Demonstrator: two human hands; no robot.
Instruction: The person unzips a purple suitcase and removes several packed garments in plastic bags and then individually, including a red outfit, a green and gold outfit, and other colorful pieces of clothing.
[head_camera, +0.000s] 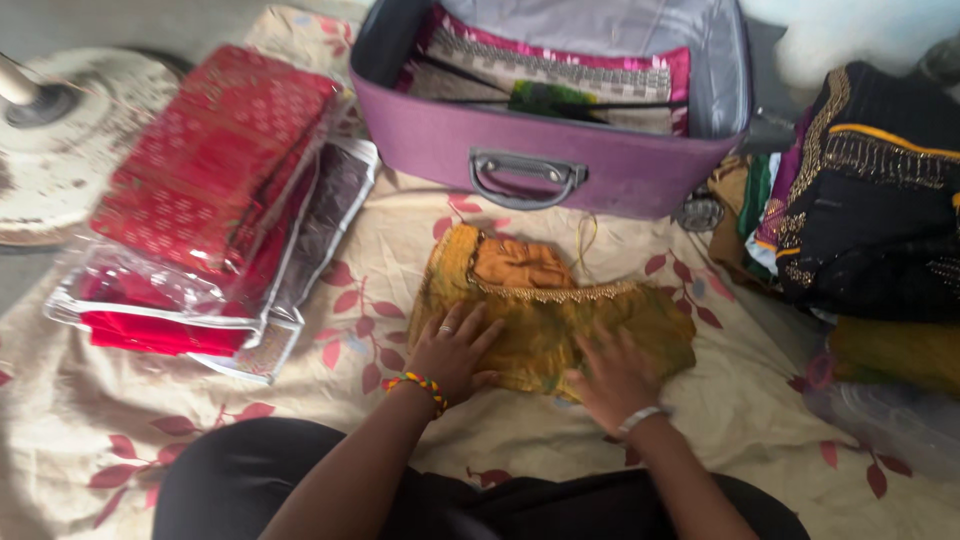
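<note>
So from my head cam I'm looking down at a mustard-yellow garment (545, 315) with beaded gold trim, lying folded on the cream bedsheet with red leaves (720, 400), right in front of my knees and just below the purple suitcase (560, 160). My left hand (452, 350) is flat on the garment's left edge, fingers spread fairly wide, palm down, not gripping anything, just pressing. There's a ring on one finger and a multicoloured beaded bracelet (420, 386) at the wrist. My right hand (612, 378) is pressed on the lower right part of the same garment, fingers also splayed and flat; it's a bit blurry, but nothing looks pinched or held. A silver bangle (640, 418) sits on that wrist. The suitcase is open, with a patterned cloth with pink border (560, 70) laid inside it and its grey handle (527, 178) facing me. Off to the left is a stack of red fabrics in clear plastic covers (210, 190), and to the right a pile of dark clothes with gold embroidery (870, 190).
</note>
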